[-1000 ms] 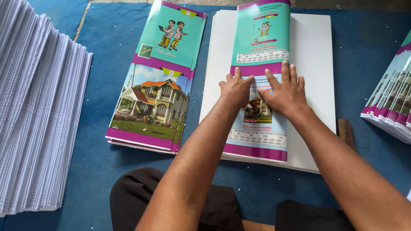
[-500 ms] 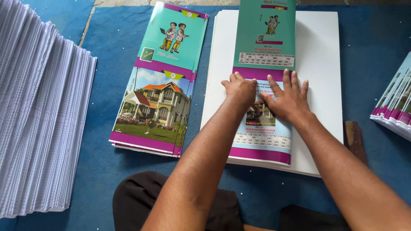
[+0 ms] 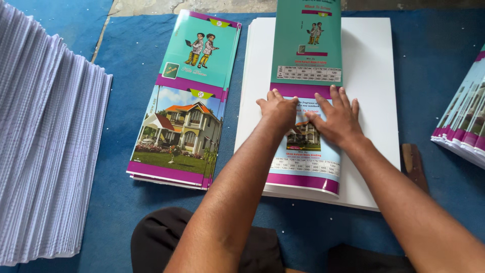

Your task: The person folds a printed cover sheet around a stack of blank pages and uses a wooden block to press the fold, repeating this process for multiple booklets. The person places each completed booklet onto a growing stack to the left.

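My left hand (image 3: 279,110) and right hand (image 3: 337,117), fingers open and flat, press the printed cover (image 3: 305,71) onto white sheets (image 3: 374,91); cover stack (image 3: 187,101) alongside.

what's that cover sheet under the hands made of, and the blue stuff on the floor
Cover sheet: looks like glossy coated paper or thin card; it shows sheen and its near edge curls. Blue floor covering: probably matte felt-like carpet, with a fuzzy, unreflective surface. Both hands press flat on it.

Print bindery — paper stacks (image 3: 45,151), printed covers (image 3: 184,108)
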